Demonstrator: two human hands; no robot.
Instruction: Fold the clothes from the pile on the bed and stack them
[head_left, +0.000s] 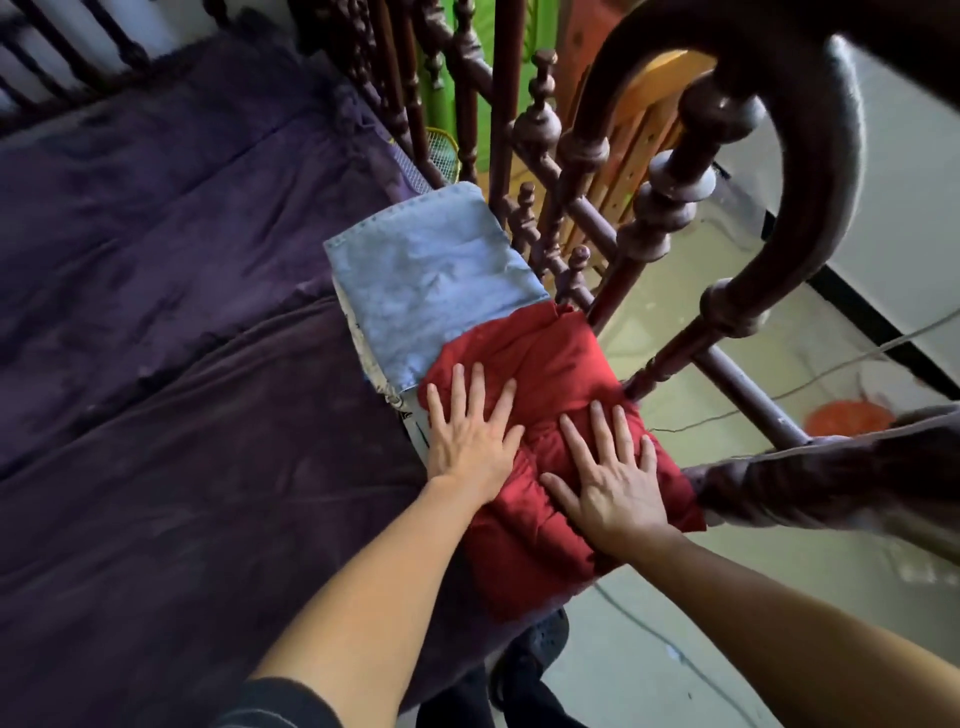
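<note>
The folded red garment (550, 358) lies at the right edge of the bed (182, 364), close against the turned wooden bed frame (810, 156). Its long axis runs from the person's side away toward the far end, roughly parallel to the bed edge. The near end overhangs the mattress edge slightly. The far end overlaps the near edge of a folded denim piece (431, 280), which continues the same line farther up the bed.

Both hands rest on top of the red garment, palms down.
- Left hand (470, 441): flat, fingers straight and spread, pressing the garment's left side. Nothing is grasped.
- Right hand (613, 488): flat, fingers straight and spread, pressing the garment's middle right part. Nothing is grasped.

The fingertips of both hands point toward the denim piece.

Layers of lighter printed fabric (363, 353) show under the denim's left edge. The bed carries a dark purple cover. An orange object (847, 418) lies on the pale floor (675, 649) beyond the frame.
</note>
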